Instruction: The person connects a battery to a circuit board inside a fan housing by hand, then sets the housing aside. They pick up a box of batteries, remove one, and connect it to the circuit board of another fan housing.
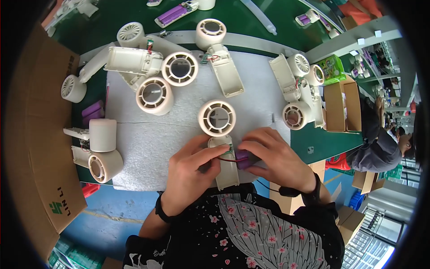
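Observation:
In front of me lies a white handheld fan, its round head [217,118] pointing away and its opened handle [227,174] toward my body. My left hand [190,168] is closed on the handle, with the index fingertip at a small green circuit board [230,148]. To the right of the handle, my right hand [282,157] grips a purple battery [242,159] between thumb and fingers. A dark red wire [227,160] crosses the handle from the left hand's fingers to the battery. The wire's far ends are hidden by my fingers.
Several opened white fans [181,68] lie on the grey foam mat [143,143] and at both its sides. Purple batteries [92,112] sit on the green table at left. Tall cardboard [40,134] bounds the left; a small carton [342,105] stands right. A person [380,148] works beyond.

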{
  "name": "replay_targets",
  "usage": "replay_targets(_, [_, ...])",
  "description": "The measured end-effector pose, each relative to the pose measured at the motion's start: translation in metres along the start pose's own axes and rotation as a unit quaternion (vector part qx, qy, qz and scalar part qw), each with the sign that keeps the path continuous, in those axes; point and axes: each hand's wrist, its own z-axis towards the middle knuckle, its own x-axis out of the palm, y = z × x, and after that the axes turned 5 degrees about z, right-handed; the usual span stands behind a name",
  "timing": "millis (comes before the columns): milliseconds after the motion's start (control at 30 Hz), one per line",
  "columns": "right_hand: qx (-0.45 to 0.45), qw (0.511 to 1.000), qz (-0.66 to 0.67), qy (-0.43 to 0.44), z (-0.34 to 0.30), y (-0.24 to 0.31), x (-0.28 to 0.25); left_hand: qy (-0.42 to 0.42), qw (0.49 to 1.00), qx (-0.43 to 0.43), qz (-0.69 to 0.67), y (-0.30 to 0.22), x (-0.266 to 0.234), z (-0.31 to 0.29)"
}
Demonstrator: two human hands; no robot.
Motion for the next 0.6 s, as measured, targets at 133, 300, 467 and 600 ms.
replay_targets(133, [-0.023,0.999,0.040,0.020,0.001,-0.015,-0.004,-0.010,1.000,-0.003,0.004,-0.005,-0.001,0.008])
replay_targets(300, [0.013,0.969,0.192,0.154,-0.001,-0.023,-0.016,-0.021,0.999,-0.003,0.026,0.000,-0.003,0.009])
replay_targets(467, [0.233,0.844,0.460,0.148,-0.008,-0.008,-0.012,-0.007,0.999,0.008,0.047,0.000,-0.005,0.011])
replay_targets(600, [0.278,0.741,0.596,0.135,-0.010,-0.006,-0.012,0.014,0.998,0.014,0.054,0.001,-0.010,0.011])
